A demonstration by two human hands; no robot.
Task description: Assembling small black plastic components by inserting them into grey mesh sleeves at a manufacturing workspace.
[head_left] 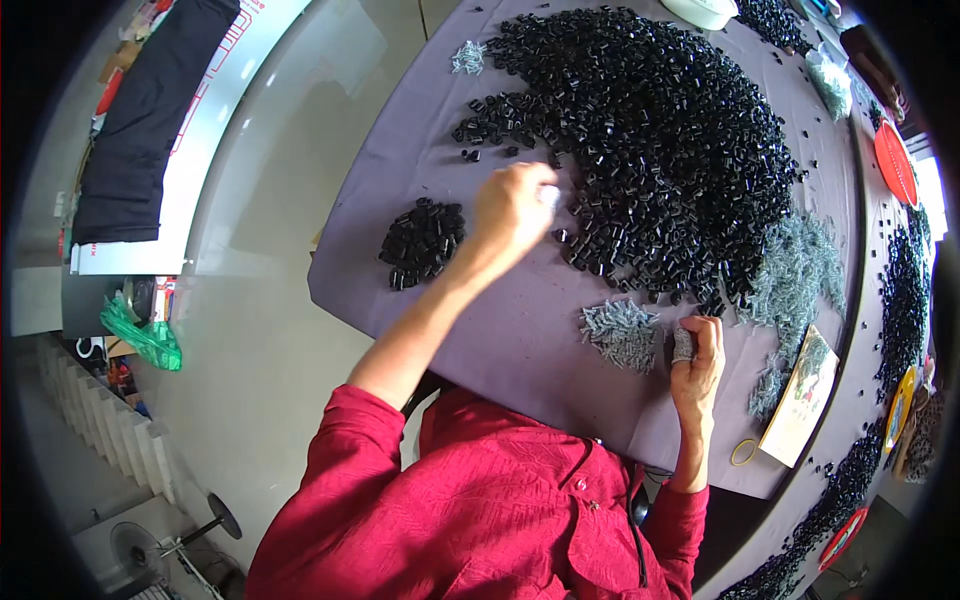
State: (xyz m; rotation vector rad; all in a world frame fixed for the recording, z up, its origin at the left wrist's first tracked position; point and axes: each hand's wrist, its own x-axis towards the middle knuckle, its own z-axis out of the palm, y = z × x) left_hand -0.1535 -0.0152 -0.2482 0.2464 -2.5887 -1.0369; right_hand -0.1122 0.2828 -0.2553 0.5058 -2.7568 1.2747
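Note:
A large heap of small, shiny black plastic pieces [660, 130] spreads over the cloth-covered table. My left hand [512, 212] hovers at the heap's left edge, fingers curled together and slightly blurred, with something white at the fingers. What it grips is hidden. To its left lies a smaller pile of black pieces [422, 243]. My right hand [697, 368] rests at the heap's near edge with bent, closed fingers, one wrapped in pale tape; I cannot make out what they hold. Beside it on the left is a small pile of grey screws [620, 334].
A bigger mound of grey screws [797, 275] lies right of the heap, near a pale board [800, 397] and a yellow ring [743, 452]. A few screws [468, 58] sit at the far left. A red basket [895, 163] and more black pieces [902, 300] are farther right.

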